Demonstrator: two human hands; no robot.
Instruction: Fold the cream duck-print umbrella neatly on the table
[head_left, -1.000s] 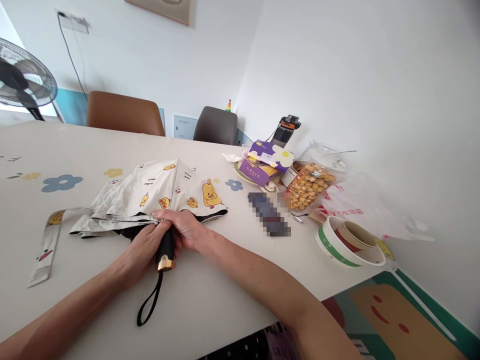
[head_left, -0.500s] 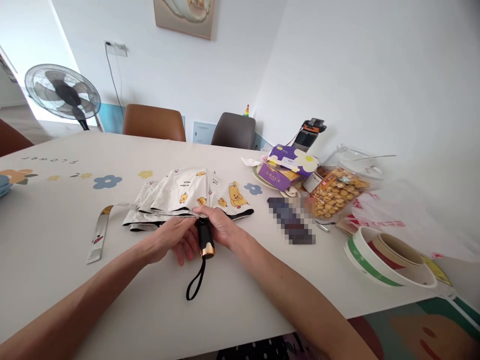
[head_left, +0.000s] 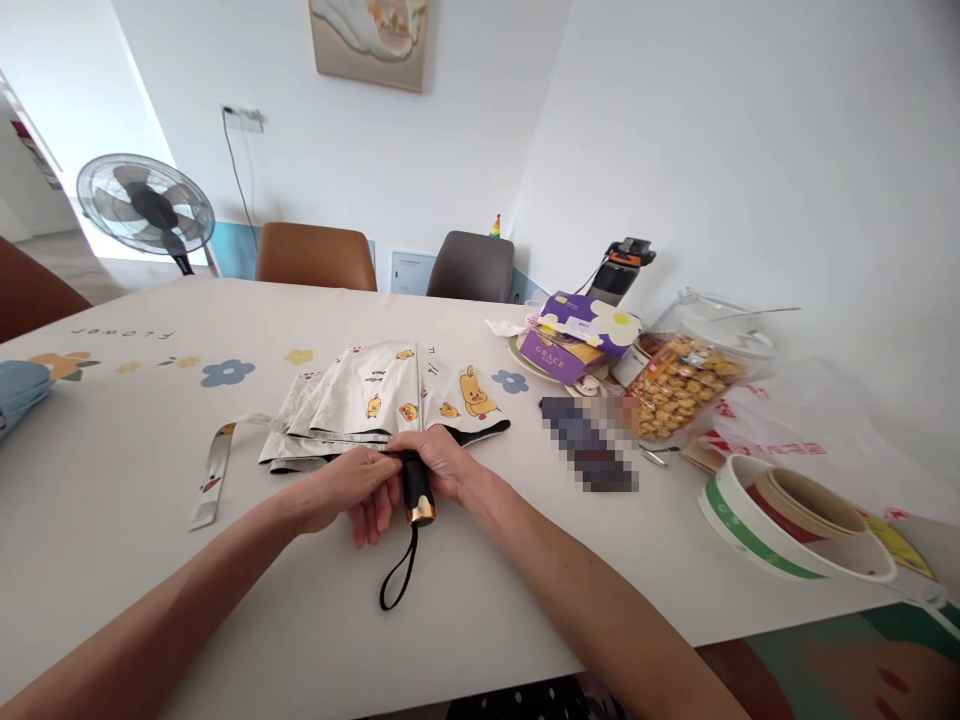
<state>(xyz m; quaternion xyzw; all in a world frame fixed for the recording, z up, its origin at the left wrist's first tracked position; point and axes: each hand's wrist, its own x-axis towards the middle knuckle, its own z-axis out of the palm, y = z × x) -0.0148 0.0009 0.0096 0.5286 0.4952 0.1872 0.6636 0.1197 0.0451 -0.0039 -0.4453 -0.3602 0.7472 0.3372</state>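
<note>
A folded white umbrella (head_left: 367, 395) with yellow duck prints and a dark hem lies on the table, its loose pleats pointing away from me. Its black handle (head_left: 416, 483), with a gold end and a black wrist loop, points toward me. My right hand (head_left: 442, 462) is closed around the top of the handle, thumb across the canopy's near edge. On the left side of the handle, my left hand (head_left: 358, 490) pinches at the same spot, its lower fingers hanging loosely curled. What lies between its fingertips is partly hidden. The umbrella's fastening strap (head_left: 214, 475) stretches out to the left.
At the right are purple boxes (head_left: 581, 340), a clear snack jar (head_left: 686, 375), a plastic bag (head_left: 802, 420) and a white-and-green round container (head_left: 750, 525) holding a tape roll. A pixelated dark object (head_left: 592, 445) lies nearer. A blue item (head_left: 22, 395) sits at the left edge.
My left thumb and fingers have drawn closer together at the top of the handle. The view has shifted slightly; the umbrella stays on the table with my right hand on it.
</note>
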